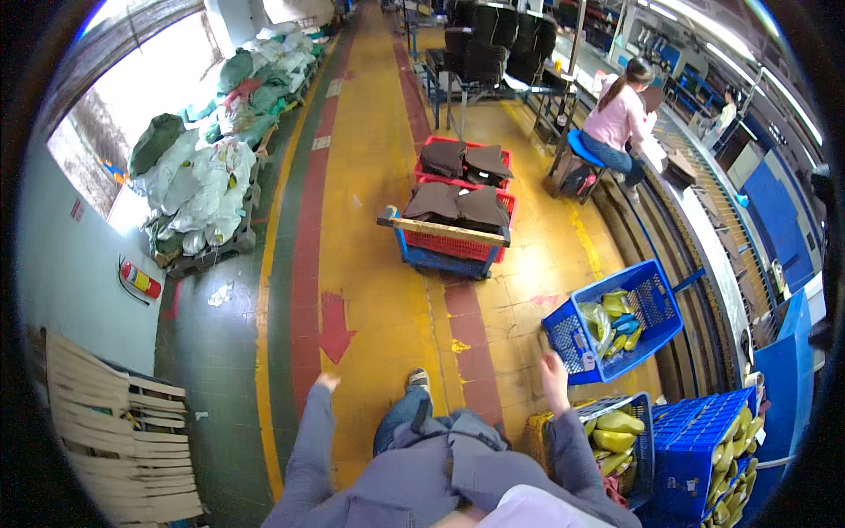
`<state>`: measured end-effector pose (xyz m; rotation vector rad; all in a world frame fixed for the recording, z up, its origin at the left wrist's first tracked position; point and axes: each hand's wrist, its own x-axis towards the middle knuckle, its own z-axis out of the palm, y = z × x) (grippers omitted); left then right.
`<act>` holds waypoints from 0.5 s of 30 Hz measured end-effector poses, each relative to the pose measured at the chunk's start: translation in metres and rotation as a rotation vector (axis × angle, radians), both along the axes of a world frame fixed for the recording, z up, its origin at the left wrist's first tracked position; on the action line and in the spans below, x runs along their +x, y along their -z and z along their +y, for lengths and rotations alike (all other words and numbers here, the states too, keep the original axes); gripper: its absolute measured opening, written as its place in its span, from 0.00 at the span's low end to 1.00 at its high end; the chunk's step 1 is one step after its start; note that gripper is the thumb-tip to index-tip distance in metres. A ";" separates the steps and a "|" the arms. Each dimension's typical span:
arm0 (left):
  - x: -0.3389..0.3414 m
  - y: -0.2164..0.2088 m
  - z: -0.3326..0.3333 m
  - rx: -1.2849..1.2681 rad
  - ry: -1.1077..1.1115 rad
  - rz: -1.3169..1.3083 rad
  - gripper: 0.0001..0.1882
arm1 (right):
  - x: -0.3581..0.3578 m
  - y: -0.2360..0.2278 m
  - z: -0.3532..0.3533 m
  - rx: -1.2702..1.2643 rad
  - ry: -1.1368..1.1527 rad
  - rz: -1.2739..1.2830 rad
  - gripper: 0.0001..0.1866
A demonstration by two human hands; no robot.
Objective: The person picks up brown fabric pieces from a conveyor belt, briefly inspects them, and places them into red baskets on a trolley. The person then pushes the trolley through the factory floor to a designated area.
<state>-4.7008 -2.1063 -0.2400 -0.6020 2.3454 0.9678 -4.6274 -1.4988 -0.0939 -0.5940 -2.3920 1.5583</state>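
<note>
My left hand (328,381) hangs over the walkway beside the red painted arrow, small and blurred, with no object visible at it. On the other side, my right hand (554,378) is beside the near left corner of a blue plastic crate (574,348); whether it touches the crate I cannot tell. The fingers of both hands are too indistinct to read. Inside that crate lie yellow-green and blue shoe-shaped pieces (620,326), some in clear plastic. Ahead, a blue trolley (449,261) with a wooden bar carries red crates (440,239) of dark brown pieces (458,204).
Crates of yellow-green shoe-shaped pieces (616,431) stand close on my right. Filled sacks (198,189) line the left wall, near a fire extinguisher (141,280) and a slatted rack (114,431). A seated person (616,119) works at the conveyor (704,220).
</note>
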 end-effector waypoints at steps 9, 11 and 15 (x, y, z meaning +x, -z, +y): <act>-0.375 -0.070 0.218 0.101 0.474 0.298 0.27 | -0.324 -0.015 -0.053 0.533 -0.275 -0.066 0.29; -0.422 -0.074 0.245 -0.138 0.568 0.408 0.30 | -0.376 0.007 -0.052 0.701 -0.265 -0.050 0.37; -0.478 -0.073 0.280 -0.406 0.766 0.376 0.28 | -0.434 0.088 -0.008 0.918 -0.401 -0.417 0.33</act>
